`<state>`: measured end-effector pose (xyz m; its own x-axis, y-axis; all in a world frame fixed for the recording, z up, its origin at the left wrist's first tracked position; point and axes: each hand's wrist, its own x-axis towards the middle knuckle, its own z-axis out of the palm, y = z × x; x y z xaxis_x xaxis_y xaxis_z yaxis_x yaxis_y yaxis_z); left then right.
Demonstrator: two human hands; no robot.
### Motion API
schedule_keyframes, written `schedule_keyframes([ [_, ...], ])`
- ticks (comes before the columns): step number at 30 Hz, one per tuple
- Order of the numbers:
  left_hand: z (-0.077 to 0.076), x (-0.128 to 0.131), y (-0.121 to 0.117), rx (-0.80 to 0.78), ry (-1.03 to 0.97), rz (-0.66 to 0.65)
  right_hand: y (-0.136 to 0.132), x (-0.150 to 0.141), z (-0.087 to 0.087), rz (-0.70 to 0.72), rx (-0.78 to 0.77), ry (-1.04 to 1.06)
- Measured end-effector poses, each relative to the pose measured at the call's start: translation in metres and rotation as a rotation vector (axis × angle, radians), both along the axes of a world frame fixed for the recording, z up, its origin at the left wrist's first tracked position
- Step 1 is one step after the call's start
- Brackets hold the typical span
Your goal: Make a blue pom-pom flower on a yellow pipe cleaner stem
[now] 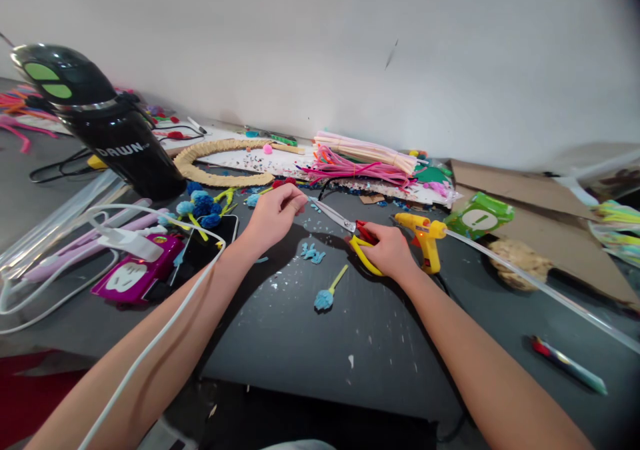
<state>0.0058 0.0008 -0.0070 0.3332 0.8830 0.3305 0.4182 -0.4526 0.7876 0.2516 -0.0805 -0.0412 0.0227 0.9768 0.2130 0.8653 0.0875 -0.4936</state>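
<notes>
My right hand (387, 250) is closed round the red and yellow handles of a pair of scissors (336, 217), whose blades point up and left. At the blade tips, my left hand (278, 213) is closed in a pinch; what its fingertips hold is too small to make out. Below the blades lie several short light-blue fuzzy pieces (313, 253). Nearer to me rests a light-blue fuzzy flower (324, 299) with a yellow-green stem. More blue flowers (204, 207) with yellow-green stems are bunched to the left of my left hand.
A yellow glue gun (424, 237) stands right of my right hand, beside a green packet (480, 215). Bundled pink pipe cleaners (357, 167) lie at the back. A black bottle (125, 140), purple power block (143, 270) and white cable (167, 333) occupy the left. A pen (567, 365) lies right.
</notes>
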Motion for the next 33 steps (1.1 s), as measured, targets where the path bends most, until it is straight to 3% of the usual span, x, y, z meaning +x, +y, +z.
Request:
schedule_keyframes([
  [33,0.0001,0.0009,-0.0012,-0.006,0.003,0.005,-0.0007,-0.0017,0.0013,0.005,-0.01,-0.007],
])
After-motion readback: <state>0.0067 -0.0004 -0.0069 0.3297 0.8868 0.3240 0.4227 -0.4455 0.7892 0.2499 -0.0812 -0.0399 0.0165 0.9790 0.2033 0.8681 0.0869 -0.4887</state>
